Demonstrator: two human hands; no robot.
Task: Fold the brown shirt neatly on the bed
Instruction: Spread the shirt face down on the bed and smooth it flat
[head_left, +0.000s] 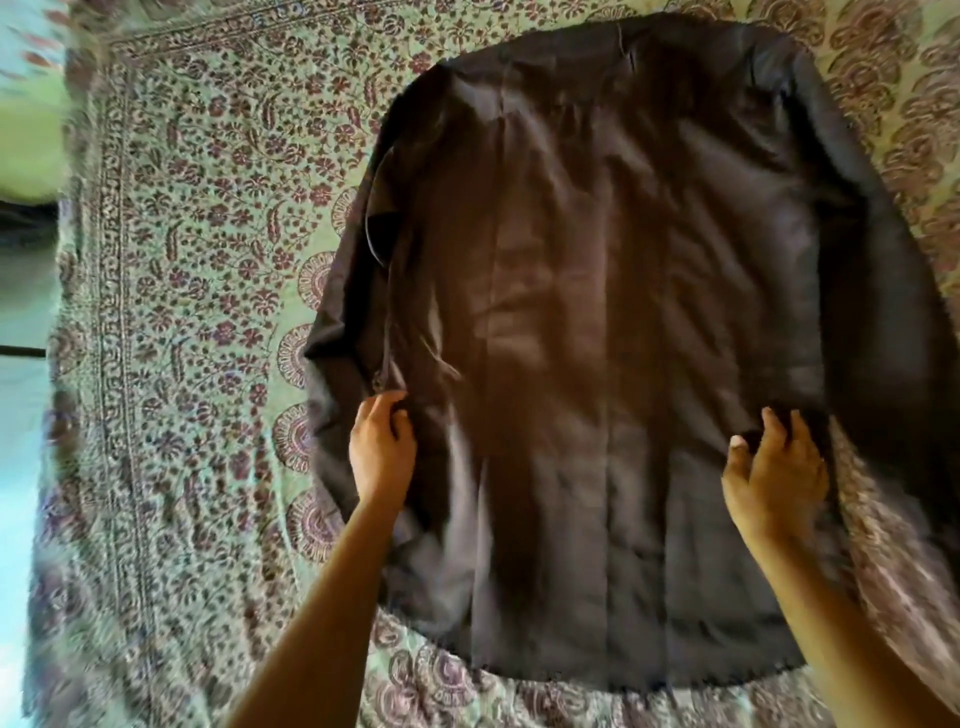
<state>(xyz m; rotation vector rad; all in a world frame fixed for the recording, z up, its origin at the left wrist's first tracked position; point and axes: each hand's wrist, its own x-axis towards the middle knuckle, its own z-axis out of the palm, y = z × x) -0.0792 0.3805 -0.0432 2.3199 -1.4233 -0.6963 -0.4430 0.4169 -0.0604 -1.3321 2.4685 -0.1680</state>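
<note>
The brown shirt (597, 338) lies spread flat, back side up, across the patterned bedspread (197, 270), with its hem nearest me. Both sleeves are tucked along its sides. My left hand (382, 449) pinches the fabric at the shirt's left side seam, fingers curled on the cloth. At the right side seam, my right hand (774, 467) rests with its fingers bent over the fabric; the frame is blurred there and I cannot make out a firm grip.
The bedspread is green with a dark red floral print and a bordered edge (109, 312) running down the left. Beyond that edge lie the floor and a dark object (26, 223). Bare bedspread extends left of the shirt.
</note>
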